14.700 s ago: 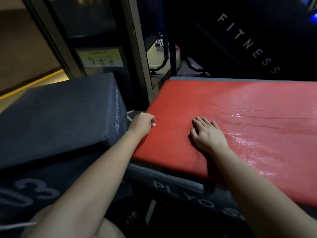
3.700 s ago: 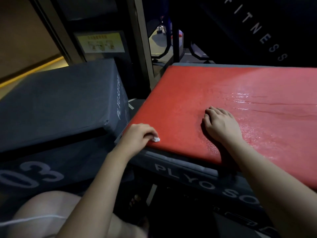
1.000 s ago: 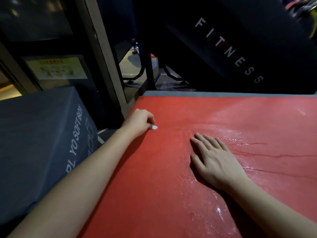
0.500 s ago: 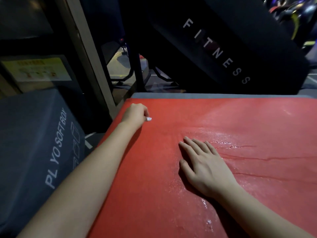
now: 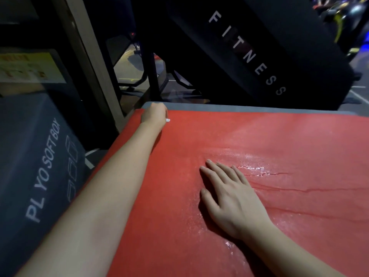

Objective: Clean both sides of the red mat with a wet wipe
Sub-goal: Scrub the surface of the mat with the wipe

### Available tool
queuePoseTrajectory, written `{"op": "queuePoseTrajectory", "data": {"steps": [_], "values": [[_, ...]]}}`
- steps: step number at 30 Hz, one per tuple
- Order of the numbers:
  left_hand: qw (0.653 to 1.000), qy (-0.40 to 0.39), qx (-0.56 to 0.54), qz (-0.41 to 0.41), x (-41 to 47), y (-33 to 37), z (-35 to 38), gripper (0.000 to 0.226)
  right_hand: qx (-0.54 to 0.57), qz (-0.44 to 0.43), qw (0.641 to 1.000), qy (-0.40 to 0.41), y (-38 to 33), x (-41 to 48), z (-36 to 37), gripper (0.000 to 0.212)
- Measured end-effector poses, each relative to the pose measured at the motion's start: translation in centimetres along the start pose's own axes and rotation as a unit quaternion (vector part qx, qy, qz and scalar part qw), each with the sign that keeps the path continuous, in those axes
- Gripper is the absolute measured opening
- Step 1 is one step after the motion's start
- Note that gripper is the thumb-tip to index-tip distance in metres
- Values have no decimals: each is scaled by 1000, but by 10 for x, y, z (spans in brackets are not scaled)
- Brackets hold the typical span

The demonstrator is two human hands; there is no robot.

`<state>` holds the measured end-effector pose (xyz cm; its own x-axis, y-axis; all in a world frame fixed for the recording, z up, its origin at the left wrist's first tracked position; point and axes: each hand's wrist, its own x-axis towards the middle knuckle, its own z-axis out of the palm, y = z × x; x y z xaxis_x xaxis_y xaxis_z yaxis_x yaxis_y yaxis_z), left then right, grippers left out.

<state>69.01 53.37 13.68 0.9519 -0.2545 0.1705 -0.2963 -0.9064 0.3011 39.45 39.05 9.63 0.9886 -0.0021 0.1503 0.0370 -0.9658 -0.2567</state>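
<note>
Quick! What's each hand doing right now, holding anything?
Left hand: fingers curled round a small white wet wipe, on the red mat's far left corner.
Right hand: open, flat on the mat, holding nothing.

A wet wipe [image 5: 168, 120] sits mostly hidden in the curled left hand [image 5: 154, 114], one white tip showing. The red mat [image 5: 259, 136] is cut off right and bottom. The yellow notice [image 5: 26, 66] is too blurred to read.

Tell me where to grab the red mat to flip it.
Take the red mat by its left edge, from the left, fingers underneath. It lies flat on the grey surface, and that edge is free beside the gap, near the left hand.
</note>
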Motion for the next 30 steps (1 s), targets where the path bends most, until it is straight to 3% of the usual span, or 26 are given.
{"op": "queuePoseTrajectory", "data": {"steps": [4,15,19,22,25,30], "values": [[999,-35,-5,-11,7,-6,-3,19,-3,2,1000,-5,-2,1,1,64],[999,48,-14,3,49,6,21,18,18,2,1000,6,0,2,2,65],[1000,-18,-17,11,49,2,8,10,10,-1,1000,1,1,2,2,65],[995,-90,24,40,48,4,-2,27,11,1,1000,0,2,2,2,65],[998,-49,21,46,42,13,-3,10,5,3,1000,1,0,1,1,65],[998,36,-13,45,44,17,22,15,5,-1,1000,3,2,2,2,64]]}}
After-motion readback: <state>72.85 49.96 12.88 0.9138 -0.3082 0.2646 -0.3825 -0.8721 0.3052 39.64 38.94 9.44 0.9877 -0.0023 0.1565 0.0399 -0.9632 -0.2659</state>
